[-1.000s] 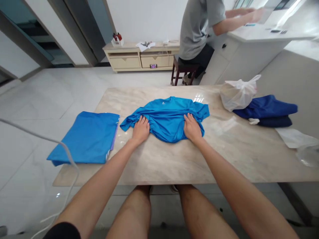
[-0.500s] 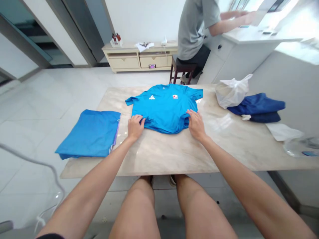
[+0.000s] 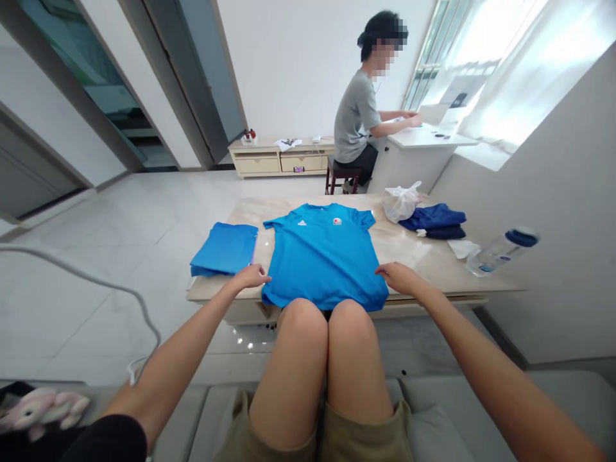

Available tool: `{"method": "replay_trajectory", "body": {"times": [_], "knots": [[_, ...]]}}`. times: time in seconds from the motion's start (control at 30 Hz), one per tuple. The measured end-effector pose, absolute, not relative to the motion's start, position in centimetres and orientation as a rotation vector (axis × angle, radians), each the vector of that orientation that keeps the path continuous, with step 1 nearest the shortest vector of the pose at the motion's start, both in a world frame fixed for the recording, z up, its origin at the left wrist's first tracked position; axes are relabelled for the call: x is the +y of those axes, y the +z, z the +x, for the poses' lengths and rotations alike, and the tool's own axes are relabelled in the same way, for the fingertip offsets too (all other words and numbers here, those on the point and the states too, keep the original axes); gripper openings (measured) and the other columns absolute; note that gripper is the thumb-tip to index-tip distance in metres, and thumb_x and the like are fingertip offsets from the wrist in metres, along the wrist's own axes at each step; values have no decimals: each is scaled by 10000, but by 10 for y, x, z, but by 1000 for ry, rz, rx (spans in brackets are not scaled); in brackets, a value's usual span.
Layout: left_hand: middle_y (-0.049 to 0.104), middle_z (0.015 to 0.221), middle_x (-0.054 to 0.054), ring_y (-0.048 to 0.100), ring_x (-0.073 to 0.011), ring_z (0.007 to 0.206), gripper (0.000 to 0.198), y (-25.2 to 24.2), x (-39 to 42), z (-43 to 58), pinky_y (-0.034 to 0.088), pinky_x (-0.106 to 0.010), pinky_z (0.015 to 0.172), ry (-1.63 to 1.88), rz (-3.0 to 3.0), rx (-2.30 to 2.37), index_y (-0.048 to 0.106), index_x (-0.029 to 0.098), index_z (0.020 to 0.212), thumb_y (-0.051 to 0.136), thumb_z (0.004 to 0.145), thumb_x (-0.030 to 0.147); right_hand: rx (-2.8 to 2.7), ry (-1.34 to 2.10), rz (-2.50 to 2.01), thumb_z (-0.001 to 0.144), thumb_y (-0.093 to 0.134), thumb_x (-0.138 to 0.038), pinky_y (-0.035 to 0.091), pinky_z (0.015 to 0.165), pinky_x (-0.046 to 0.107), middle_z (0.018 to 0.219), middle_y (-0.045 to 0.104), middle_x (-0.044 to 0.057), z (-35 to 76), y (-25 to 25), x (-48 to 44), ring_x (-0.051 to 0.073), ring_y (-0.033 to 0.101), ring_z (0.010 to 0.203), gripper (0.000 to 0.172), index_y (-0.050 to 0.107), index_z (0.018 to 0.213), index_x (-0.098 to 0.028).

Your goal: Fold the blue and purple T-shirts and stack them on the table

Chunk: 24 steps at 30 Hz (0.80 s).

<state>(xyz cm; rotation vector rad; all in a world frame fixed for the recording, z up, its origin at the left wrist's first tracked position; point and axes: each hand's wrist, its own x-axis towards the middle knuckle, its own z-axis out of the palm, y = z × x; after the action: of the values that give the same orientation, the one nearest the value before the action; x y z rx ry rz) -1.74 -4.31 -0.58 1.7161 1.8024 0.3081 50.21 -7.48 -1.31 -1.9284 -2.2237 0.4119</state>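
Observation:
A bright blue T-shirt [image 3: 322, 256] lies spread flat, front up, on the marble-patterned table [image 3: 399, 250], its collar away from me and its hem reaching the near edge. My left hand [image 3: 253, 276] is beside the shirt's lower left side, fingers apart, with nothing visible in it. On the opposite side my right hand [image 3: 397, 277] hovers by the lower right edge of the shirt, its fingers loosely apart and apparently holding nothing. A folded blue cloth [image 3: 225, 249] rests on the table to the left of the shirt.
On the table's right are a white plastic bag [image 3: 402, 202], dark blue clothing [image 3: 436, 221], white paper [image 3: 462, 248] and a clear bottle [image 3: 500, 253] with a blue cap. A person [image 3: 356, 122] sits at a white desk behind. A cable [image 3: 96, 281] hangs at left.
The shirt's lower part, bunched before, is now spread down to the near table edge. Both hands have come off the cloth and moved outward. The view has pulled back and tilted up.

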Motion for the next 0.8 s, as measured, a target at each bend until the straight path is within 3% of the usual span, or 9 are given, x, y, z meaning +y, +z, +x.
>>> {"method": "replay_trajectory", "body": {"times": [0.07,0.13,0.27,0.4,0.5,0.8], "knots": [[838,1129,-180,772,-377,1172,328,-4,-39,-3,587,-433,1017,294,1877,1779,771,201,1011,820,767,414,-2261,404,-1958,1050,526,-215,552,1053,346,1301,821,126,483,-12,-71,289,771,1189,385,831,1284,-201],[765,1410,-186,684,-363,1381,407,-11,-40,19,512,-450,1177,286,2017,1731,760,185,1237,736,882,382,-2271,401,-1980,1088,483,-232,518,1130,353,1452,749,167,456,-22,-69,295,720,1321,454,742,1452,-153],[520,1712,-204,461,-338,1623,553,-51,-54,64,356,-490,1340,258,2168,1710,598,118,1556,515,1065,358,-2196,344,-2108,1126,430,-305,366,1308,483,1737,457,232,403,-67,-73,362,441,1625,596,517,1663,-62],[386,1802,-154,312,-334,1702,606,-97,-56,84,228,-573,1396,248,2280,1816,485,147,1682,389,1113,335,-2044,171,-2254,1154,342,-370,230,1371,559,1834,267,183,383,-111,-66,359,252,1714,653,396,1744,-94],[386,1808,-105,309,-307,1705,624,-118,-34,89,226,-571,1401,295,2381,1904,444,182,1722,330,1135,361,-2063,81,-2214,1157,334,-430,229,1374,526,1841,271,143,388,-126,-41,333,247,1717,666,400,1751,-135],[427,1789,-113,346,-314,1685,621,-118,89,110,242,-562,1399,361,2343,2001,484,177,1701,385,1115,356,-2190,44,-2021,1152,310,-453,308,1344,511,1840,304,116,395,-128,82,309,257,1709,670,404,1748,-162]]}}
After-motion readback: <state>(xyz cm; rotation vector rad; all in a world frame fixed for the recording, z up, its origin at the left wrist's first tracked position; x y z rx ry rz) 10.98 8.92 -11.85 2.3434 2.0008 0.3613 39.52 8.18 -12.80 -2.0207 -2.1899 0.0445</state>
